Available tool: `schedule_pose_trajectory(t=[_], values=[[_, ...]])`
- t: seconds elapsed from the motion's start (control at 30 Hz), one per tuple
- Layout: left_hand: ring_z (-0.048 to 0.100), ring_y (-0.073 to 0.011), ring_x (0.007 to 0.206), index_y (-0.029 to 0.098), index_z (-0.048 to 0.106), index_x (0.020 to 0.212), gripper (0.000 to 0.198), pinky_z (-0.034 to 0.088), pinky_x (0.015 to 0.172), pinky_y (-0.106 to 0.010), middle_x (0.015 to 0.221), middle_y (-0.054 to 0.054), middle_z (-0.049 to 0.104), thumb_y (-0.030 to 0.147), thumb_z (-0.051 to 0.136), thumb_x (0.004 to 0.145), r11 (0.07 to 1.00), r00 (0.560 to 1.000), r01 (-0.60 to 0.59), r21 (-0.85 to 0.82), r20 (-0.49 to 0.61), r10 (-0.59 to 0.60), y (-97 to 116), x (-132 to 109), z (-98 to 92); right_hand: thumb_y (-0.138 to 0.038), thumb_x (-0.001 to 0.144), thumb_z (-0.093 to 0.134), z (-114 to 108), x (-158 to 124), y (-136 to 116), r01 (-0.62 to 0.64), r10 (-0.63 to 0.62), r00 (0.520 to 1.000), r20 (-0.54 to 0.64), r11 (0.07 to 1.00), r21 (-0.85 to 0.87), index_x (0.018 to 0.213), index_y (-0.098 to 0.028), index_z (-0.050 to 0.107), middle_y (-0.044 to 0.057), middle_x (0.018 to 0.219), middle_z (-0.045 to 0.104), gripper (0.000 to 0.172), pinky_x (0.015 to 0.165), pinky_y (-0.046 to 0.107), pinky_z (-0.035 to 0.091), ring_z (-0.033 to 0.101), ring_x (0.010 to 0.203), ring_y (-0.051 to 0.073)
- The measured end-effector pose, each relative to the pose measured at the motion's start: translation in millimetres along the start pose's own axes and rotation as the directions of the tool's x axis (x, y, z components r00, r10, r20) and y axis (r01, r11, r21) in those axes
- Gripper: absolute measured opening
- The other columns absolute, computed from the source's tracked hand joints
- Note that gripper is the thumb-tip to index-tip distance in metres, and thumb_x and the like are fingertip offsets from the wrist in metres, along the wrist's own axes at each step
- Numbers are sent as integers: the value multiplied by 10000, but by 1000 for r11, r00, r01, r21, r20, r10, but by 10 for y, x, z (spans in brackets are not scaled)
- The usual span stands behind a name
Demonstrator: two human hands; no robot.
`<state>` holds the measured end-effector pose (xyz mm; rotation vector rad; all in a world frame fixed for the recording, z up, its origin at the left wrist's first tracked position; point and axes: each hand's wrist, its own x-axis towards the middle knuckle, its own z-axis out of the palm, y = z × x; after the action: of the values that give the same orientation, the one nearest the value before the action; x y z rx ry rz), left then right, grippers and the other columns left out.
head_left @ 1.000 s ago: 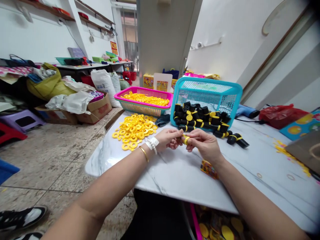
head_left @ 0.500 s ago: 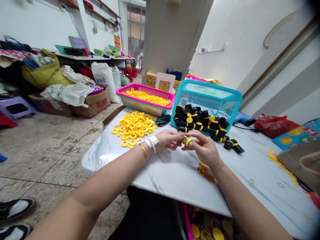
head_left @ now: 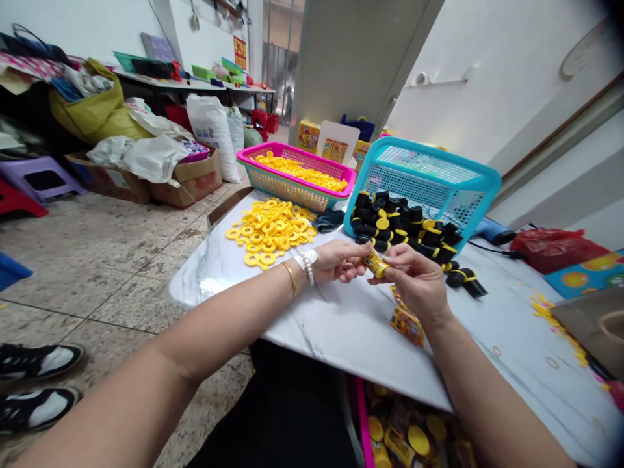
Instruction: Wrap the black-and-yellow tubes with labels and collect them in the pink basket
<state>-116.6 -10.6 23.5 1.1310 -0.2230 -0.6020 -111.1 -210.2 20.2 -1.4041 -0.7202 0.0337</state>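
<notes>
Over the table, both hands meet at a small yellow cylinder with a printed label [head_left: 375, 264]. My right hand [head_left: 420, 283] grips its near end between thumb and fingers. My left hand [head_left: 344, 261] is closed in a pinch at its other end, seemingly on the label's edge. A printed yellow and red label strip [head_left: 407, 323] lies on the table just below my right hand. Past my fingers, black cylinders with yellow bands [head_left: 390, 218] spill from a tipped turquoise basket [head_left: 433, 153]. Left of my left hand lies a pile of flat yellow rings [head_left: 273, 227].
A pink-rimmed basket [head_left: 292, 156] of yellow pieces stands behind the rings, with dark cloth [head_left: 329, 220] beside it. A red plastic bag [head_left: 550, 247] and a blue box [head_left: 585, 276] sit at right. Below the table edge is a pink-edged container [head_left: 361, 416] of yellow-capped pieces.
The cylinder has turned in my fingers, so more of its printed side shows. The view has shifted slightly; both hands stay together on the piece.
</notes>
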Motion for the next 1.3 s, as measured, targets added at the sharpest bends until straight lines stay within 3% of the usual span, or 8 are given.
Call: schedule_pose_trajectory(t=[0.2, 0.33, 0.47, 0.57, 0.73, 0.93, 1.13, 1.3], values=[[363, -30, 313, 110, 586, 679, 593, 228, 314, -174, 472, 29, 522, 695, 643, 751, 996, 989, 68, 63, -139, -58, 3, -8, 53, -166, 752, 801, 17, 7, 5, 19, -13, 998, 61, 994, -110, 925, -261, 764, 12, 1013, 539, 201, 674, 335, 682, 663, 793, 127], [433, -36, 353, 100, 623, 741, 537, 296, 343, -168, 528, 13, 582, 626, 728, 723, 1000, 997, 28, 13, -73, -27, -16, 8, 46, -168, 758, 798, 19, 5, 15, 57, -58, 998, -9, 995, -77, 873, -262, 749, -2, 955, 539, 157, 620, 321, 680, 657, 760, 122], [387, -28, 331, 102, 624, 712, 567, 248, 324, -165, 482, 32, 536, 660, 720, 699, 997, 993, 63, 47, -101, -58, -31, 18, 45, -174, 774, 785, 33, 9, 4, 14, -8, 999, 50, 993, -118, 955, -273, 744, 4, 1048, 540, 212, 659, 344, 682, 683, 759, 125], [422, -29, 358, 96, 644, 753, 594, 277, 342, -156, 522, 10, 576, 689, 671, 728, 998, 995, 70, 3, -66, -69, -48, 26, 49, -152, 779, 777, 36, 8, 0, 81, -75, 996, 47, 984, -161, 909, -254, 759, 5, 972, 547, 165, 636, 303, 674, 673, 740, 116], [389, -18, 347, 95, 616, 721, 544, 243, 335, -152, 500, 34, 549, 618, 761, 682, 999, 995, 45, -15, -88, -46, -54, 23, 43, -172, 774, 787, 27, 11, 15, 50, -43, 998, 55, 991, -123, 920, -269, 750, 3, 994, 545, 180, 635, 329, 677, 667, 764, 126], [375, -25, 322, 97, 635, 748, 550, 247, 315, -155, 492, 25, 547, 643, 626, 810, 994, 994, 109, 12, -30, -109, -35, 11, 42, -203, 760, 804, 34, 8, 8, 59, -56, 998, 24, 989, -138, 852, -250, 764, 0, 935, 535, 111, 625, 328, 676, 661, 755, 130], [438, -42, 351, 105, 646, 789, 576, 287, 327, -156, 525, 14, 576, 680, 661, 751, 998, 996, 67, 19, -55, -66, -63, 44, -23, -246, 749, 818, 27, 42, 31, 29, -24, 999, 26, 982, -185, 974, -264, 761, 13, 1012, 562, 233, 637, 309, 652, 664, 719, 117], [405, -40, 323, 108, 643, 816, 544, 261, 301, -158, 538, 11, 590, 650, 659, 776, 995, 995, 96, 17, -25, -96, -89, 77, -60, -264, 753, 815, 4, 49, 69, 55, -51, 998, 30, 986, -156, 854, -219, 750, 10, 915, 554, 128, 600, 306, 634, 650, 686, 122]])
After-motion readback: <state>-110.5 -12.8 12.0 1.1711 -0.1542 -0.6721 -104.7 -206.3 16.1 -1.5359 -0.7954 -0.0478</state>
